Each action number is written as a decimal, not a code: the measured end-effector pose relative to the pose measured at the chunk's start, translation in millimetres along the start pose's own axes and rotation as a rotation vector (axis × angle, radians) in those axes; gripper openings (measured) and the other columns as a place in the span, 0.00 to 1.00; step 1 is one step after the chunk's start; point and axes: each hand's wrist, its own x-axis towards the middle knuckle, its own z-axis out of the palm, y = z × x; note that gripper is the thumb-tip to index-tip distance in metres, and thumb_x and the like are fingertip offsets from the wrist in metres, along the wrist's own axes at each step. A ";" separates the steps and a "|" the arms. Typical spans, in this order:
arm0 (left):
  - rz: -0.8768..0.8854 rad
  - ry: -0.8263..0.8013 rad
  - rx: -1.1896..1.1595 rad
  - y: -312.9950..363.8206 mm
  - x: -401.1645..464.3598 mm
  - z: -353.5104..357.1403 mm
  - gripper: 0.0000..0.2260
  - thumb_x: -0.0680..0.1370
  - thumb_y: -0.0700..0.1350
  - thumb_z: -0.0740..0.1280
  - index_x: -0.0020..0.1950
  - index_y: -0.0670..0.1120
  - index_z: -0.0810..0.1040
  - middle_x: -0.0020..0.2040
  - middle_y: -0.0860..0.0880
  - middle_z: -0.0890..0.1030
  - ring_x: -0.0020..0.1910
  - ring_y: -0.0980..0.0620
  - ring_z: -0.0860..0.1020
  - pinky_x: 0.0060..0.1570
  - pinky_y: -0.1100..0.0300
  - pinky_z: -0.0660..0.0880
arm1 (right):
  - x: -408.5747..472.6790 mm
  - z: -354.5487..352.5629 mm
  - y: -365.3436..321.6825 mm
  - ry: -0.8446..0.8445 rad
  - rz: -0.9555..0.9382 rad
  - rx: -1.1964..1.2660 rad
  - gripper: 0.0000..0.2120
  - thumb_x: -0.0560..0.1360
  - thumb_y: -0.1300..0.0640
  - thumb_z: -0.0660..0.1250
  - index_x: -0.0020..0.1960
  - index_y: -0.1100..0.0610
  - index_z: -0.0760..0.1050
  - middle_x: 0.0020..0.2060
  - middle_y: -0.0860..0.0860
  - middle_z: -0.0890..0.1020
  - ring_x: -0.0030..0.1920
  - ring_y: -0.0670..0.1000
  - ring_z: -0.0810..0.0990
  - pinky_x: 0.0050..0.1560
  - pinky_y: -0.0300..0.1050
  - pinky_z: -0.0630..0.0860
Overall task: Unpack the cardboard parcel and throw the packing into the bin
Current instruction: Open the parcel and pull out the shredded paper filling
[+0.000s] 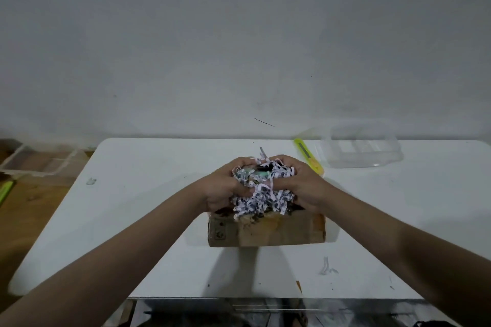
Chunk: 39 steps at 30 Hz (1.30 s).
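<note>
Far left, off the table, a clear plastic bin-like tub [39,160] sat on the wooden floor w/ a lime-green strip [6,190] just beside it; whether that tub was the bin, can't tell. The white rectangular table [132,194] held the brown cardboard parcel [265,231] near its middle, top open, near side facing the camera. The left hand [225,186] came in from the left w/ fingers curled and clamped into the wad of white-and-blue shredded paper packing [261,194], which sat heaped at the parcel's mouth, some strips trailing over the near edge. Something pale green and dark [261,171] showed at the top of the wad, too buried to name. The right hand [300,183] mirrored it from the other side, fingers likewise closed on the shreds, so the 2 hands pressed the wad between them. Behind & right lay a yellow-green utility knife [309,158], then a clear plastic lidded container [361,146], both apart from the parcel. A stray shred [326,265] lay on the table nearer the camera. Step in hand, as I read it: scooping the packing out, approx. mid-task. Next move prob. calls for lifting the wad in 1 piece w/ a firm squeeze so strips don't scatter, checking the buried item doesn't go w/ it, then carrying it to the bin.
</note>
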 end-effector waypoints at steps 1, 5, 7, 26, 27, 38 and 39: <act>0.006 -0.004 0.005 4.9 0.2 0.1 0.25 0.71 0.20 0.57 0.55 0.47 0.72 0.50 0.42 0.76 0.48 0.46 0.77 0.45 0.54 0.79 | 0.4 0.4 -4.5 0.001 -0.009 -0.003 0.18 0.69 0.77 0.66 0.48 0.56 0.77 0.41 0.55 0.83 0.41 0.53 0.83 0.43 0.48 0.82; 0.017 0.004 0.051 24.5 5.8 2.0 0.24 0.72 0.21 0.57 0.54 0.48 0.72 0.48 0.41 0.76 0.47 0.45 0.77 0.43 0.54 0.79 | 4.7 -1.9 -19.1 0.035 -0.038 -0.016 0.16 0.70 0.73 0.68 0.50 0.55 0.77 0.44 0.54 0.83 0.44 0.51 0.83 0.43 0.45 0.81; 0.025 0.004 0.081 34.7 11.5 5.7 0.24 0.72 0.20 0.57 0.55 0.47 0.72 0.49 0.40 0.76 0.47 0.44 0.77 0.43 0.53 0.79 | 6.2 -5.6 -27.1 0.055 -0.053 -0.027 0.16 0.69 0.72 0.69 0.51 0.54 0.77 0.46 0.54 0.82 0.48 0.56 0.81 0.52 0.52 0.80; -0.008 -0.131 0.159 45.3 142.3 174.0 0.28 0.63 0.29 0.67 0.61 0.42 0.71 0.58 0.33 0.75 0.57 0.34 0.76 0.55 0.40 0.75 | -55.9 -208.6 -64.8 0.088 0.042 -0.035 0.16 0.70 0.70 0.70 0.55 0.58 0.77 0.47 0.59 0.83 0.46 0.59 0.83 0.39 0.52 0.81; -0.018 -0.118 0.158 34.4 149.2 185.1 0.27 0.64 0.28 0.67 0.61 0.44 0.72 0.57 0.33 0.76 0.56 0.35 0.77 0.55 0.39 0.75 | -61.3 -222.5 -54.8 0.094 0.060 -0.040 0.18 0.69 0.70 0.71 0.57 0.59 0.76 0.50 0.60 0.82 0.48 0.61 0.83 0.42 0.54 0.81; 0.060 0.117 0.604 -62.3 168.3 236.0 0.29 0.61 0.42 0.71 0.61 0.49 0.71 0.56 0.49 0.76 0.53 0.53 0.76 0.48 0.70 0.73 | -88.5 -288.1 40.0 0.130 -0.058 -0.421 0.21 0.64 0.60 0.79 0.55 0.51 0.80 0.54 0.50 0.83 0.56 0.48 0.80 0.56 0.46 0.77; 0.063 0.157 0.687 -67.1 169.2 234.2 0.31 0.60 0.45 0.71 0.64 0.50 0.71 0.58 0.48 0.74 0.58 0.51 0.75 0.55 0.69 0.71 | -88.2 -289.6 44.1 0.126 -0.072 -0.505 0.22 0.65 0.56 0.78 0.58 0.48 0.79 0.56 0.49 0.81 0.57 0.47 0.79 0.59 0.46 0.76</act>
